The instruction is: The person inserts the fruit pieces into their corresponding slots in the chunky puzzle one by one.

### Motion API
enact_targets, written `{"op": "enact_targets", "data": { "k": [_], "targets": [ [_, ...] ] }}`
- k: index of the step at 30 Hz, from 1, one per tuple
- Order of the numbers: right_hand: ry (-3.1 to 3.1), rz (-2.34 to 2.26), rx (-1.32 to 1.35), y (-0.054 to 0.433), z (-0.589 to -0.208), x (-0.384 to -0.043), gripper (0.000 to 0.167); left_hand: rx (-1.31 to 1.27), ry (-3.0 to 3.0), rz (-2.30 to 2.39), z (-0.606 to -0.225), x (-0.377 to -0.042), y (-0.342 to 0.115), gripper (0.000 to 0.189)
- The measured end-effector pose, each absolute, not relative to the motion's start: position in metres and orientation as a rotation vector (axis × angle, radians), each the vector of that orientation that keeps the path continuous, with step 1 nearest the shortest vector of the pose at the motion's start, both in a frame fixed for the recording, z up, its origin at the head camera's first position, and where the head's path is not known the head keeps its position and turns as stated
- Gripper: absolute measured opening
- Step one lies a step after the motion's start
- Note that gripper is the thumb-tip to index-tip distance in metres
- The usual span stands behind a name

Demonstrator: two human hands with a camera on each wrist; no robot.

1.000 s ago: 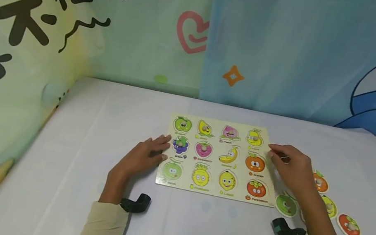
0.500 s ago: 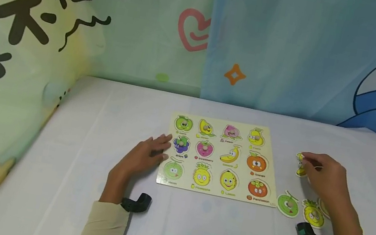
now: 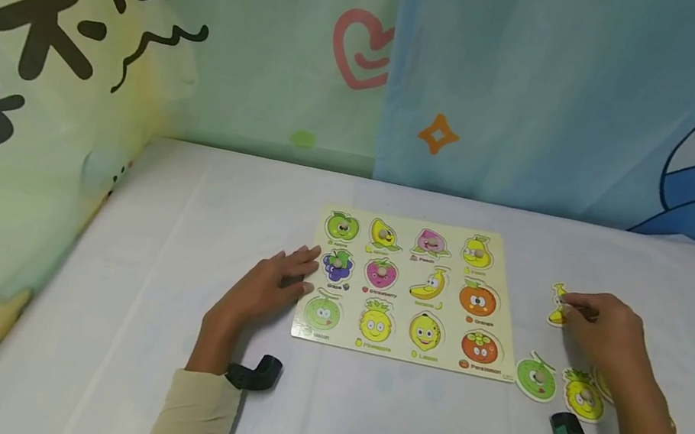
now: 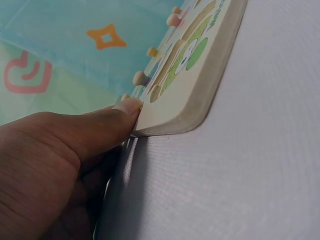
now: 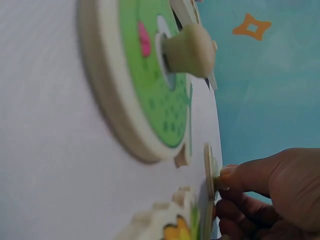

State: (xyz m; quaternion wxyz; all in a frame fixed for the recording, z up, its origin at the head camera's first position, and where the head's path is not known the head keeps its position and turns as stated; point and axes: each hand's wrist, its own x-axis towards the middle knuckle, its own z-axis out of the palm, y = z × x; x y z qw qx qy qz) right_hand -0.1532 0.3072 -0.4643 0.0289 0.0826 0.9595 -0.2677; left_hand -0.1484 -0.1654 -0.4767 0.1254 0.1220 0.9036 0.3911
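A pale yellow fruit puzzle board (image 3: pixel 394 346) lies on the white table. My left hand (image 3: pixel 269 285) rests at its left edge, and the left wrist view shows the thumb (image 4: pixel 107 125) touching the board's corner side. Right of the board, my right hand (image 3: pixel 609 333) pinches a banana puzzle piece (image 3: pixel 555 312) by its knob. In the right wrist view, the thumb (image 5: pixel 252 175) meets that piece, seen edge-on. Apple, mango, peach, pear, grape and strawberry spaces hold knobbed pieces. The banana, orange, melon, pineapple, lemon and persimmon spaces show flat printed pictures.
A melon piece (image 3: pixel 536 380) and a pineapple piece (image 3: pixel 582 397) lie beside the board's lower right corner. Another yellow piece (image 3: pixel 602 385) is partly hidden by the right arm. A printed cloth (image 3: pixel 517 84) hangs behind the table.
My right hand has moved right from the board's upper right edge to the banana piece and pinches it. The right forearm now covers other loose pieces. The left hand stays put.
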Motion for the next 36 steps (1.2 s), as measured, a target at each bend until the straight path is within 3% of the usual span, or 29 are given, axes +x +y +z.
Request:
{"op": "enact_targets", "data": {
  "k": [10, 36],
  "targets": [
    [3.021, -0.811, 0.134, 0.294, -0.456, -0.156, 0.025, 0.335, 2.641, 1.137, -0.479, -0.149, -0.164, 0.044],
    [2.837, -1.115, -0.174, 0.205, -0.45, -0.16, 0.022, 0.322, 2.645, 1.109, -0.476, -0.149, -0.163, 0.045]
  ]
}}
